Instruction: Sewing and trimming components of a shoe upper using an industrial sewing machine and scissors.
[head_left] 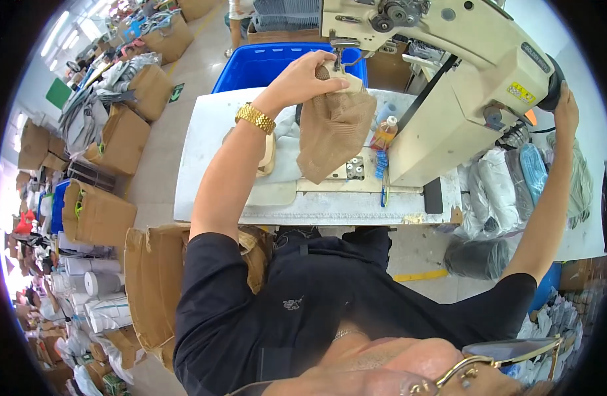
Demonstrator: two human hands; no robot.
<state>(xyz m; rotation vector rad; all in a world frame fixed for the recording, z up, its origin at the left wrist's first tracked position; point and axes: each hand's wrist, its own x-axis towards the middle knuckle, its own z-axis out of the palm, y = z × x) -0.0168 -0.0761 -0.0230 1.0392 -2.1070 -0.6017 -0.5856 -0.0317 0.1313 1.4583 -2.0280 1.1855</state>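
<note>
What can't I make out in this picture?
Head view:
Upper part of the tan fabric: partly covered by the left hand.
Fingers of the right hand: partly hidden at the black handwheel.
Bottom of the blue bin: behind the white table.
Distant person: cut off by top edge.

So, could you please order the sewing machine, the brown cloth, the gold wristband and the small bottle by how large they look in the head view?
1. Sewing machine
2. Brown cloth
3. Gold wristband and small bottle: they look too alike to rank.
</note>
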